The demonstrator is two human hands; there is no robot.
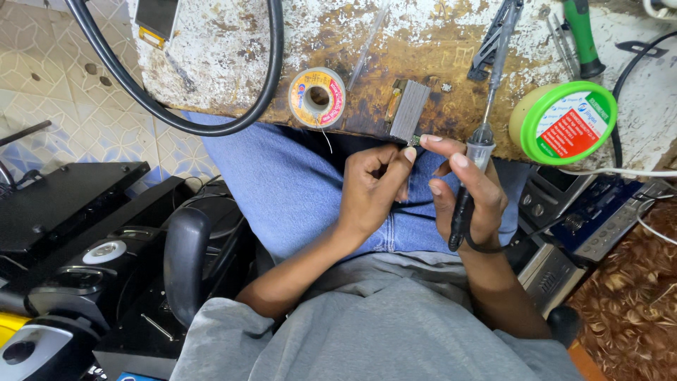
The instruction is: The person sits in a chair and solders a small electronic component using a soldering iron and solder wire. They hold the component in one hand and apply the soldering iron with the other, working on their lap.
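At frame centre, the left hand [374, 187] pinches a tiny green circuit piece [414, 140], braced against the worn wooden counter [395, 42] edge for steadiness. The right hand [469, 194] is closed pen-style round a slim black-handled soldering iron [474, 159], tip pointing upward, clear of the fingers.
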